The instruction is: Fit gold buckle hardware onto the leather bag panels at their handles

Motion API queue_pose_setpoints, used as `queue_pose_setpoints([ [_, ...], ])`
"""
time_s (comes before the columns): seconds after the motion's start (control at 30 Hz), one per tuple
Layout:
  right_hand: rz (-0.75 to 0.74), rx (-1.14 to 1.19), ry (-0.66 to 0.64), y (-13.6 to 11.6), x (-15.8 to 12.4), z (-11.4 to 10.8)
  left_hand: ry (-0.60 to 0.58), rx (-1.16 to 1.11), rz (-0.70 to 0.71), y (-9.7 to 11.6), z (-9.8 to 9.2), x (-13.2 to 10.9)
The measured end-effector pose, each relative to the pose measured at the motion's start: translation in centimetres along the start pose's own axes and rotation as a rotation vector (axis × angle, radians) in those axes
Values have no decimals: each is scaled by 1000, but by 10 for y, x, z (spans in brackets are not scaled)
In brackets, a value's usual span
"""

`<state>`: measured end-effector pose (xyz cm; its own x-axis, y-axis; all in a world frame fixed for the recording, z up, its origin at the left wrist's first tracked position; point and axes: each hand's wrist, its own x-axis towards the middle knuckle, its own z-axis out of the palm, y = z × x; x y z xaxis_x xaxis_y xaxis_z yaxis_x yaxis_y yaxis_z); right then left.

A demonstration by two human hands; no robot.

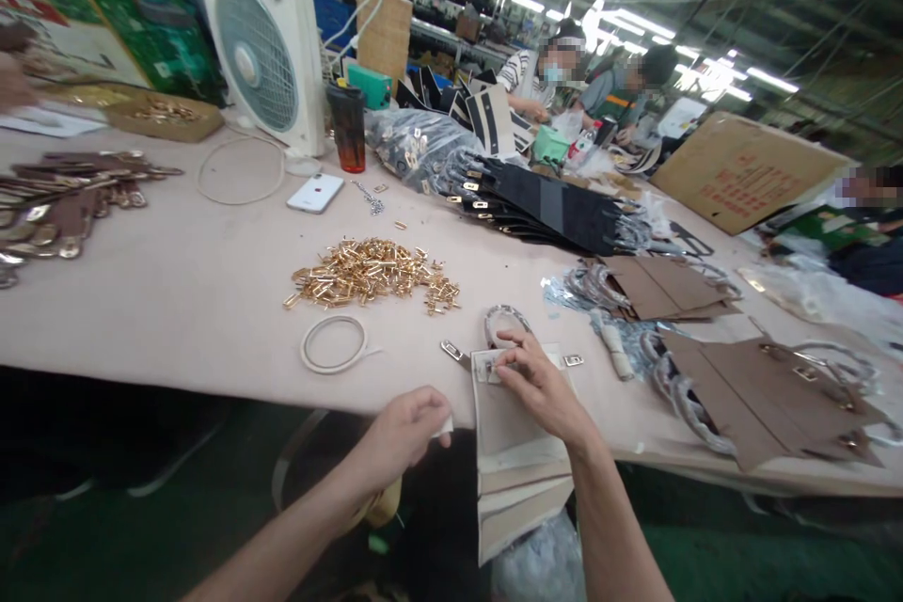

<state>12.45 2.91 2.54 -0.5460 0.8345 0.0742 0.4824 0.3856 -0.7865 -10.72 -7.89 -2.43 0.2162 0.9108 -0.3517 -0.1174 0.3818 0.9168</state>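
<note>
My left hand (413, 428) is closed at the table's front edge, with a small white piece of paper or tape (444, 427) between its fingertips. My right hand (534, 384) rests over the top of a light grey bag panel (504, 423), fingers bent and thumb close to the index. Its fingertips meet at a small fitting at the panel's top; whatever they pinch is too small to name. The panel's layers hang over the table edge. A strap with a metal plate (452, 352) sticks out left, another metal plate (574, 360) right. Behind stands a wrapped handle (502, 312).
A roll of tape (334, 345) lies left of the panel, below a pile of gold fittings (373, 271). Brown bag pieces (762, 390) lie right. Farther back are a phone (315, 193), a dark cup (348, 127), a fan (264, 47) and black straps (543, 202). Other people sit beyond.
</note>
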Motion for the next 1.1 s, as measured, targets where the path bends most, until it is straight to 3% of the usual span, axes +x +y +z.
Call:
queue_pose_setpoints([
  [0.43,4,-102,107,7,1,16,-2,1,9,2,0,-2],
  [0.73,-87,-196,186,18,3,23,10,37,10,-2,-1,-2],
  [1.1,-10,-342,370,25,11,37,31,23,54,5,0,-10],
])
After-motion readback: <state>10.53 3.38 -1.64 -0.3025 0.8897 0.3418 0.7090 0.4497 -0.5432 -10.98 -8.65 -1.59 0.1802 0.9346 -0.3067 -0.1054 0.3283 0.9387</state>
